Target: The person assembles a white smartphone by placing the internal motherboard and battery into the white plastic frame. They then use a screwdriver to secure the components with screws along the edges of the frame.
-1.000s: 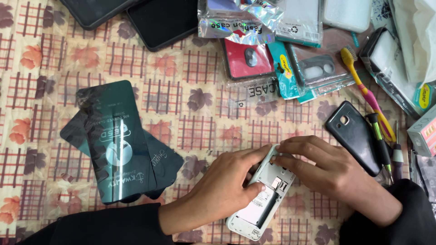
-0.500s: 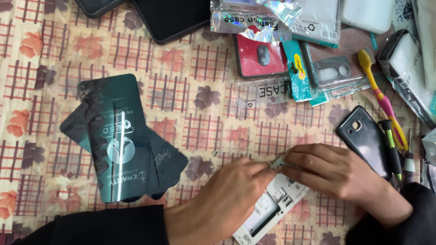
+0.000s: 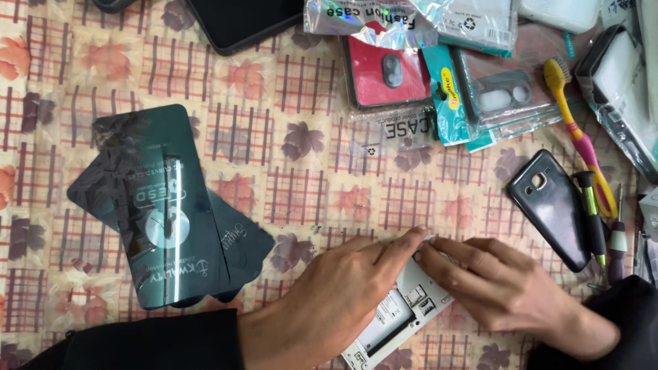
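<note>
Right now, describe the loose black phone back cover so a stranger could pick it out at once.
Start at the patterned tablecloth and go to its right side, just above the right hand. The black back cover lies there bare, left of a green-handled screwdriver. Unlike the packaged cases above, it has no wrapper and shows an open camera cutout.

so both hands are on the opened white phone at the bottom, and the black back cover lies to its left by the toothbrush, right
Not quite: the head view shows the black back cover lying to the right of the opened white phone, not the left. The rest holds: the left hand and right hand both rest on the phone at the bottom, and the cover sits by the toothbrush.
</note>
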